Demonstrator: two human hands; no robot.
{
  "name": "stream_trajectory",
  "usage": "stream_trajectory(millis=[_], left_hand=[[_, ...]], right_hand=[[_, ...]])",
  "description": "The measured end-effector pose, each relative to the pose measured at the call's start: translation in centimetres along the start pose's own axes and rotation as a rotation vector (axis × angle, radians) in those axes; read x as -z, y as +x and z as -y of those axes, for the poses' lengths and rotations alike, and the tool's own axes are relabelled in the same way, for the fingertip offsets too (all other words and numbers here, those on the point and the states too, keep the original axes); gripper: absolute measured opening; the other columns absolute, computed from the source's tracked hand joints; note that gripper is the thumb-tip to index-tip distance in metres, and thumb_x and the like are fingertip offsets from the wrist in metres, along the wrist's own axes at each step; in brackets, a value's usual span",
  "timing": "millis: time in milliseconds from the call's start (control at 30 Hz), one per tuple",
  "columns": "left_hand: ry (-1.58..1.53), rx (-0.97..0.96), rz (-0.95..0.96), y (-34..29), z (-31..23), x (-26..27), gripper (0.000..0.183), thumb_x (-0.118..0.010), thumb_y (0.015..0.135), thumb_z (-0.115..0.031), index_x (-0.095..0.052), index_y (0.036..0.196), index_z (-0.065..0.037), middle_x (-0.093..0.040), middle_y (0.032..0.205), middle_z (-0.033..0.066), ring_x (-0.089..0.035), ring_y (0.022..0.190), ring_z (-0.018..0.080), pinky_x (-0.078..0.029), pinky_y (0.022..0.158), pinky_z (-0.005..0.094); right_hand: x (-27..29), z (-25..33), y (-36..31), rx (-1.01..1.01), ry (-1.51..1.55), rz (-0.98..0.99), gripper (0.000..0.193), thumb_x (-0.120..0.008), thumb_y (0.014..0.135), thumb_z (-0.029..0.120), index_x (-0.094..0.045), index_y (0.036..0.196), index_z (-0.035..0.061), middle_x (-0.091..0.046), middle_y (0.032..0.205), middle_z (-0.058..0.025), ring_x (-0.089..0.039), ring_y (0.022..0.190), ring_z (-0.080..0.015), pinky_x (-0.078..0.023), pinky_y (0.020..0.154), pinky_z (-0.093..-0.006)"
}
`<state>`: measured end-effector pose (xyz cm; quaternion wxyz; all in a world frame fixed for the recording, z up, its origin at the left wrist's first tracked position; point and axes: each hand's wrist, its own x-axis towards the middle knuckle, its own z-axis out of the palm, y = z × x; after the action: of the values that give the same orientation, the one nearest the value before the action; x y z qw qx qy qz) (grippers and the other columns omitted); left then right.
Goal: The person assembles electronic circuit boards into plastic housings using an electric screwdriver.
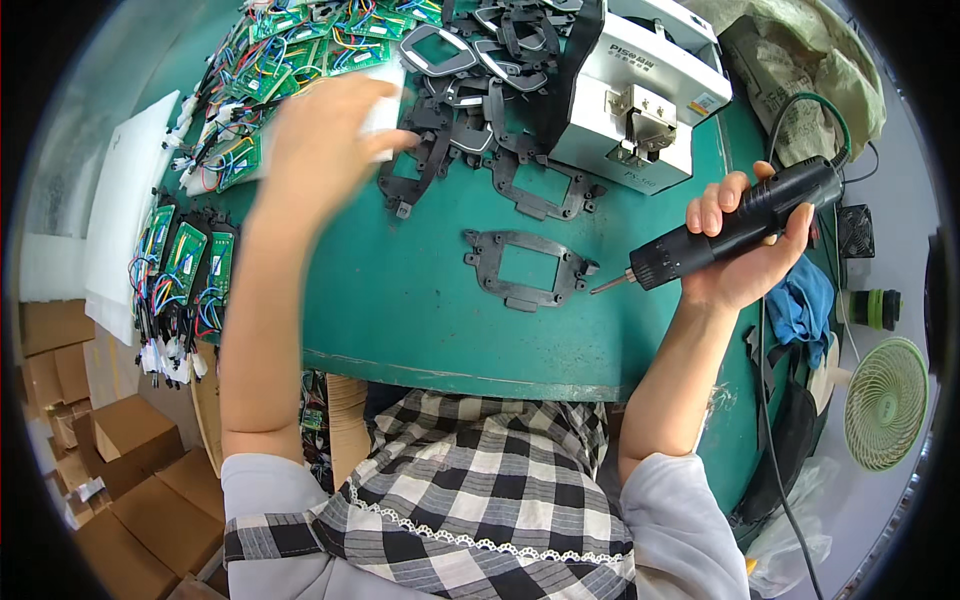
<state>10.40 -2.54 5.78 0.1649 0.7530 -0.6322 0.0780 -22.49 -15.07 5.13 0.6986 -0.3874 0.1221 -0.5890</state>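
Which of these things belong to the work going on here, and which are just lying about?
Likely in the job:
screwdriver, held in the right hand
black frame, near its tip
green boards, near the left hand
white machine (less sure)

Likely just lying about:
fan
blue cloth
cardboard boxes
sack

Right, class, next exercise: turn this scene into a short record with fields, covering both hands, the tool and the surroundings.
Left hand: blurred, thumb and fingers apart, beside wired green circuit boards; contact unclear
Right hand: gripping a black electric screwdriver
Screwdriver tip: near the lone black frame, at its right end
Lone frame: flat on the green bench
Bench, far side: piled frames, white machine
Far right: green fan
Lower left: cardboard boxes
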Motion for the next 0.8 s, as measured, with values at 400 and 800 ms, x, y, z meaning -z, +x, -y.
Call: stream_trajectory(millis=[400,800], left_hand=[[0.332,-0.022,-0.182,-1.5,3.7,0.1,0.056,-0.082,0.069,-0.032,-0.060,0.118,-0.017,-0.054,0.126,0.0032,-0.049,0.125,0.0264,-0.029,0.111,0.0530],[0.002,-0.038,-0.200,-3.5,1.7,-1.8,0.064,-0.086,0.067,-0.017,-0.061,0.127,-0.020,-0.056,0.111,0.0065,-0.058,0.098,0.0258,-0.046,0.083,0.0387]], right_hand=[[-1.8,-0.7,0.1,0.039,-0.144,-0.048,0.053,-0.046,0.098,0.055,-0.048,0.117,0.0058,-0.056,0.071,-0.0112,-0.055,0.052,-0.0224,-0.047,0.050,-0.0376],[-8.3,0.9,7.1,0.820,-0.736,0.206,0.061,-0.056,0.092,0.055,-0.048,0.111,-0.0016,-0.060,0.068,-0.0165,-0.058,0.047,-0.0239,-0.052,0.044,-0.0340]])
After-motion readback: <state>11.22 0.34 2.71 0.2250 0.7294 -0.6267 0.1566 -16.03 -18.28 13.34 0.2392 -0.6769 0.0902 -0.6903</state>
